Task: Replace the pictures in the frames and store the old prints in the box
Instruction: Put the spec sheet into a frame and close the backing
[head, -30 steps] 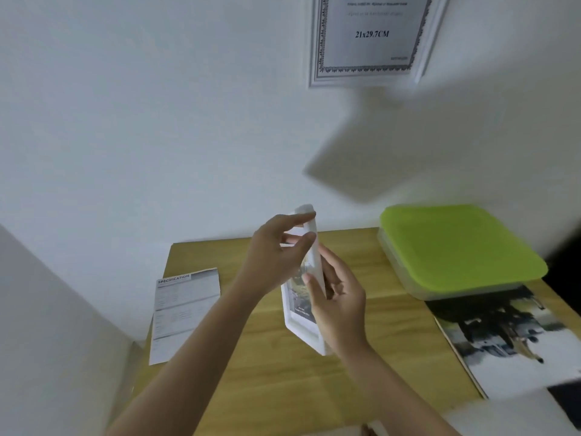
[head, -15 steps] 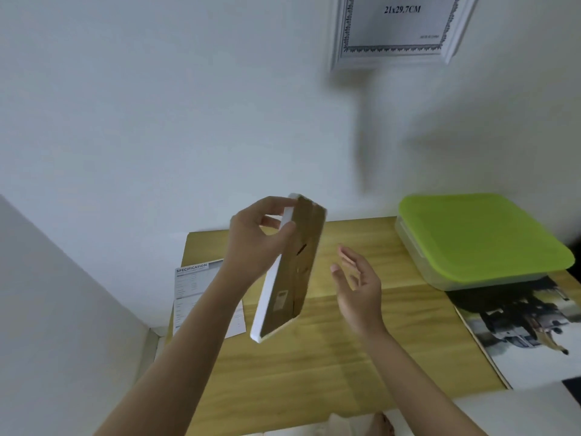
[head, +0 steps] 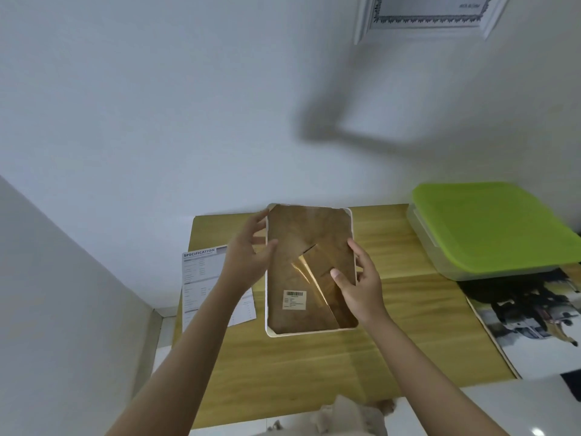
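I see both hands [head: 248, 262] [head: 358, 287] gripping the frame [head: 301, 316] mid-picture, back up; it may slip while prying the backing.

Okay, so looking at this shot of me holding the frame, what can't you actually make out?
- Picture frame: head view shows only its brown back, so the print is hidden.
- Barcode label: text too small.
- Wall frame: cut by the top edge.
- Box: green lid hides its contents.
- Specification sheet: partly behind the left hand.
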Demonstrator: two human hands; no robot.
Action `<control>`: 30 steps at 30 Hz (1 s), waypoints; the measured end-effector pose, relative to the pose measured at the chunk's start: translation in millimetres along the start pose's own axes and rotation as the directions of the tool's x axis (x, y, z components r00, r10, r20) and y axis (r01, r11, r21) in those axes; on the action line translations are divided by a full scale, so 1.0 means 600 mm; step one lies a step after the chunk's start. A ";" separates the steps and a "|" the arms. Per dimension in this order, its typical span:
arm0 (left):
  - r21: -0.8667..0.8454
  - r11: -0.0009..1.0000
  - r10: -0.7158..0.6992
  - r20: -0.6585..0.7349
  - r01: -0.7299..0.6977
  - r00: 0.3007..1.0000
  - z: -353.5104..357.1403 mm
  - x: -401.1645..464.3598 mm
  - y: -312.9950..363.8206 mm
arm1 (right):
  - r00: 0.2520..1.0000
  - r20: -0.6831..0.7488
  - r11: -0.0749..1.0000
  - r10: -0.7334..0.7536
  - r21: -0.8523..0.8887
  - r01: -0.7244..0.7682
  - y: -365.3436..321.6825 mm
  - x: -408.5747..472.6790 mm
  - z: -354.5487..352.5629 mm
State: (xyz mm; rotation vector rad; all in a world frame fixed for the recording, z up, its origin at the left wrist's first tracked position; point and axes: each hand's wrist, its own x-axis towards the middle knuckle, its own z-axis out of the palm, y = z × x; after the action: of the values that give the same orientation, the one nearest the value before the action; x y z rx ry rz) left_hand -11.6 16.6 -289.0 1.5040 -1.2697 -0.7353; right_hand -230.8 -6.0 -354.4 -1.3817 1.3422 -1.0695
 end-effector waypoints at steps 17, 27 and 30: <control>0.205 0.876 -0.481 0.305 0.436 0.822 0.085 -0.112 -0.158 | 0.947 0.092 0.919 0.307 -0.287 -0.270 0.106 0.044 0.012; 0.427 0.859 -0.454 0.376 0.283 0.808 0.095 -0.114 -0.162 | 0.936 0.160 0.837 0.314 -0.511 -0.194 0.104 0.069 -0.002; 0.462 0.852 -0.443 0.378 0.249 0.813 0.095 -0.114 -0.163 | 0.923 0.190 0.821 0.334 -0.540 -0.186 0.104 0.076 -0.006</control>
State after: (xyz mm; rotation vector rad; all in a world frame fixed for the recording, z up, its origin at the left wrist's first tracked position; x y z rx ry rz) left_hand -46.9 60.3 -408.7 2.0081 -1.5877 -1.2070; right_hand -246.3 -51.6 -414.7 -1.5930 1.6144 -0.3118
